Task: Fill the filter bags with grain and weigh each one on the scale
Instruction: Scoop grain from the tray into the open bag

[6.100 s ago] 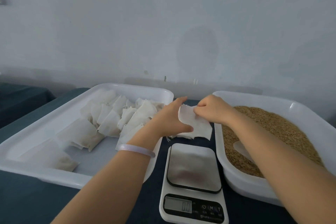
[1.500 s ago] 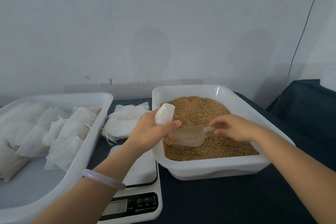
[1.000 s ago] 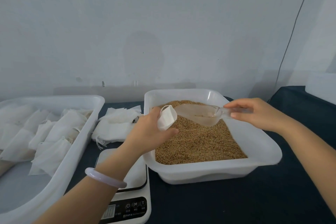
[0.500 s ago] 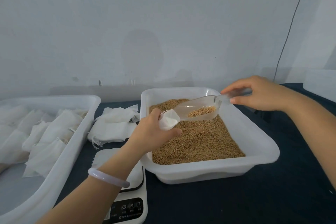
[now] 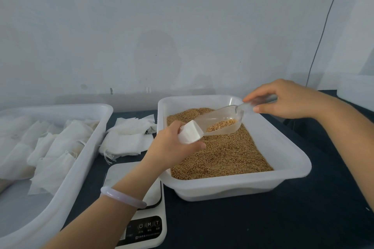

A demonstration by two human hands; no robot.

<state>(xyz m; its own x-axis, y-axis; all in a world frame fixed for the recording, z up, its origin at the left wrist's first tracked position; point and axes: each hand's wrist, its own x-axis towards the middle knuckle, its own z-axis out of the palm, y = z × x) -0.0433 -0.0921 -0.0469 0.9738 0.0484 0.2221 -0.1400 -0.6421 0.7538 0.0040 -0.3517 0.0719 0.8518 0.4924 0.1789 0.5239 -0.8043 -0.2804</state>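
pour | left hand [image 5: 170, 145] fingers curled round bag [image 5: 190, 134] | right hand [image 5: 287, 100] pinches scoop [image 5: 220, 120] handle | risk: fast tilt or lip off the narrow mouth → grain [image 5: 222, 124] likely misses, drops into tray [image 5: 287, 147]

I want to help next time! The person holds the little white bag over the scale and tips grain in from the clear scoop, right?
Not quite. The head view shows the left hand holding the filter bag over the grain tray, not over the scale. The rest is right: the right hand tips the clear scoop into the bag's mouth.
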